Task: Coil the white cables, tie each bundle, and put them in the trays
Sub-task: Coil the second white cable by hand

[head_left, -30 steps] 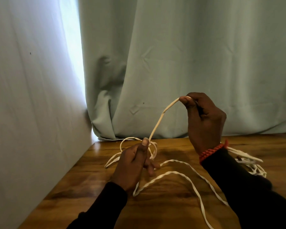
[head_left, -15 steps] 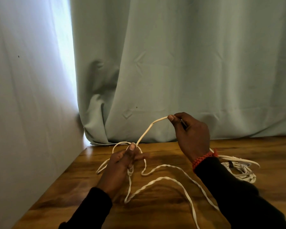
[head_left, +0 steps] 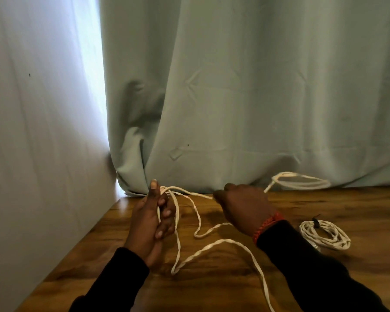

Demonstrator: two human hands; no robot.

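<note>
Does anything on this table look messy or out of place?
Only the loose white cable: it snakes twisted and kinked across the wooden table, uncoiled, while the left hand grips its first loops. The coiled bundle at right looks tidy. No trays are visible.

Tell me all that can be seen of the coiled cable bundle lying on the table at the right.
The bundle is a white cable wound in several loose oval loops, lying flat on the wooden table. A small dark tie sits at its far edge and sticks up a little. It looks twisted or braided. It lies just right of the right sleeve; neither hand touches it. Whether the tie goes fully round the loops cannot be told.
</note>
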